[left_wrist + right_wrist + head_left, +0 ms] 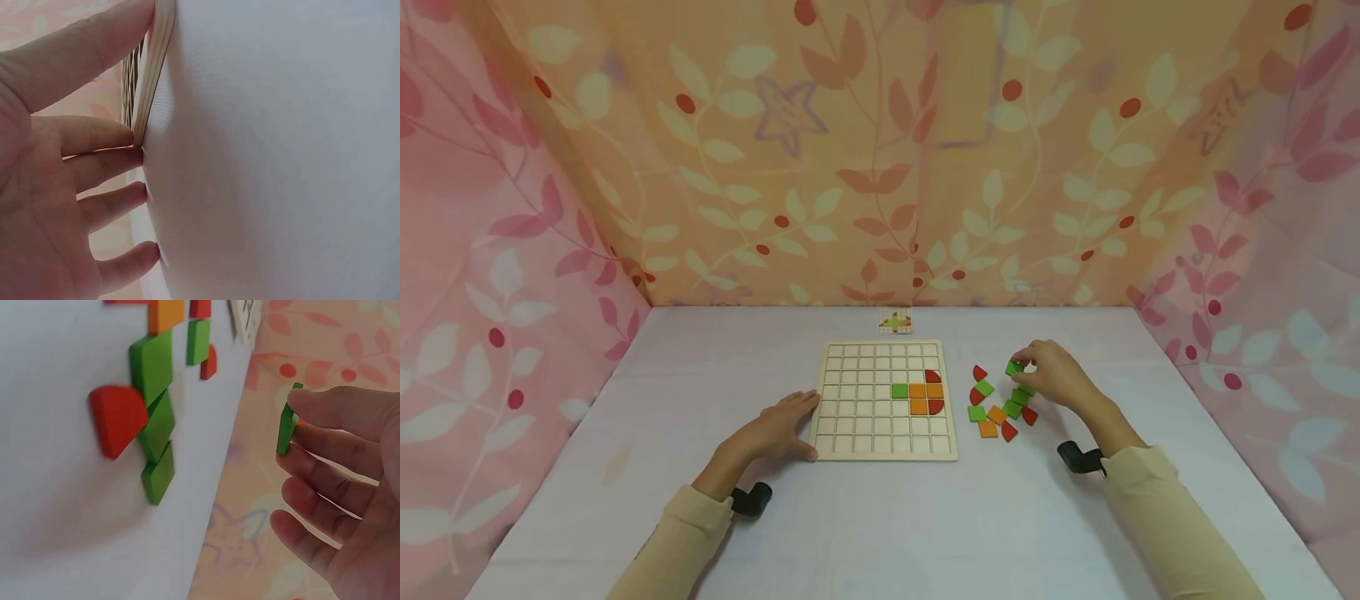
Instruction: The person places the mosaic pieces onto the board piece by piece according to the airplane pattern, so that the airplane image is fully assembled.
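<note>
My right hand (1060, 377) pinches a green square tile (287, 430) between thumb and fingertips, raised above the loose tiles. Below it, green tiles (152, 369) and a red quarter-round tile (117, 419) lie on the table. A wooden grid board (857, 421) sits left of the pile. On its right part are one green square (899, 391), three orange squares (917, 407) and two red quarter-rounds (932, 377). At the board's left edge rests my left hand (778, 427), fingers extended, with the thumb at the near corner.
Loose red, green and orange tiles (988, 429) are scattered right of the board. A small pattern card (895, 321) lies behind the board. Patterned cloth (880, 167) walls in the white table (880, 525) at the back and both sides.
</note>
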The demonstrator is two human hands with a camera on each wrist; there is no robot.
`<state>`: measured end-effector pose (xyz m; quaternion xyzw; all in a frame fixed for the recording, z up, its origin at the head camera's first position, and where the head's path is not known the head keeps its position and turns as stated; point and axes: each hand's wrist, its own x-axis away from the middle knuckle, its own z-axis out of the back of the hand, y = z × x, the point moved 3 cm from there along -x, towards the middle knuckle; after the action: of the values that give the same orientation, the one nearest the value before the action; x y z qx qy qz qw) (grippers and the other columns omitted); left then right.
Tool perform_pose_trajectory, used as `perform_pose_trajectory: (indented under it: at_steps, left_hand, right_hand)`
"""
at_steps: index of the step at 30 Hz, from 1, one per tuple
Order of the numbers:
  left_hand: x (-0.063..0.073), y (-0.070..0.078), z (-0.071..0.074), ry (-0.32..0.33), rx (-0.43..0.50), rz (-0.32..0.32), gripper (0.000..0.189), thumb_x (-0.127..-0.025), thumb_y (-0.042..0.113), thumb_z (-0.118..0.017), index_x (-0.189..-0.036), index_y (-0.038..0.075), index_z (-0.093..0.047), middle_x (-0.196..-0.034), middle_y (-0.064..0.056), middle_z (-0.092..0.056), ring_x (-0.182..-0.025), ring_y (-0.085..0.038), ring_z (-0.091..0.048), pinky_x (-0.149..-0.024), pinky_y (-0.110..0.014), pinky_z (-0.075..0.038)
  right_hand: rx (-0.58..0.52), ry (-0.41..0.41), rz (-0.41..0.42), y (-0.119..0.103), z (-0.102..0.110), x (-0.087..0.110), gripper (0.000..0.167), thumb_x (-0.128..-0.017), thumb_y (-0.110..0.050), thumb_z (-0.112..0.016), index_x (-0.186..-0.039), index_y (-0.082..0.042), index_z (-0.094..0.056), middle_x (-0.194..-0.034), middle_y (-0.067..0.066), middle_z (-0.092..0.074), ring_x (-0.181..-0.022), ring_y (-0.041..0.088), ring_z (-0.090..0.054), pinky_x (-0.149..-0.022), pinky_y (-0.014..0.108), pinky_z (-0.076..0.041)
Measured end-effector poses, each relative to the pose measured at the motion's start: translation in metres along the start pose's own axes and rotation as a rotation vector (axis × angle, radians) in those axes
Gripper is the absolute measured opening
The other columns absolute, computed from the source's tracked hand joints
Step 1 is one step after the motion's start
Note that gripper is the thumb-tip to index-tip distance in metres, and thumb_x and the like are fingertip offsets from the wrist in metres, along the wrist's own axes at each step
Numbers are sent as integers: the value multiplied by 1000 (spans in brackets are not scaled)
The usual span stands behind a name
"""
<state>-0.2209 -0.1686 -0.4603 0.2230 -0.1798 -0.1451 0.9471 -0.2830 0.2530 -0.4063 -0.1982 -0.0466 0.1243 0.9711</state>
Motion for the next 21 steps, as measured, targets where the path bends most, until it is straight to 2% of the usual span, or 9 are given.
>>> perform_pose_trajectory:
  at_steps: [7, 21]
  left_hand:
    - [-1, 0, 1, 11, -4, 0, 95, -73, 24, -84, -150, 0, -32, -160, -17, -28, -149, -41, -20, -115, -64, -21]
    - [0, 0, 0, 11, 8, 14, 95, -73, 24, -84, -150, 2, -33, -160, -15, -28, -149, -40, -20, -114, -65, -21]
  right_hand:
    - [2, 3, 45, -21, 1, 1, 27, -87, -16, -72, -109, -1, -71, -98, 13, -66, -99, 34, -55, -84, 45, -52]
    - [-16, 17, 139, -49, -14, -6, 23, -85, -12, -73, -106, -2, -73, -96, 10, -68, -100, 34, -57, -87, 46, -51]
